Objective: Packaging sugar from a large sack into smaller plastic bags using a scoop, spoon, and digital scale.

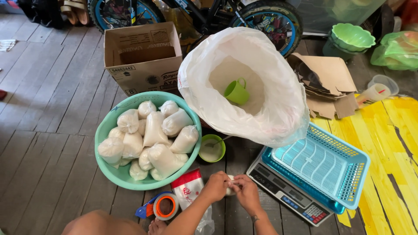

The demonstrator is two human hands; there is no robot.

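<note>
Both hands, left hand point(216, 187) and right hand point(244, 191), meeting low over the floor, fingers pinched on a small white filled bag point(230, 188): soft, probably slippery; best gripped at the neck. Beyond, teal basin point(104, 130) of bags.

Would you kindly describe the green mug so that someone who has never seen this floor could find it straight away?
Start at the big white plastic sack standing open in the middle of the wooden floor, behind the teal basin of filled bags. Look down its mouth: the green mug lies on the white powder inside. Unlike the small green bowl on the floor beside the sack, it has a handle.
</note>
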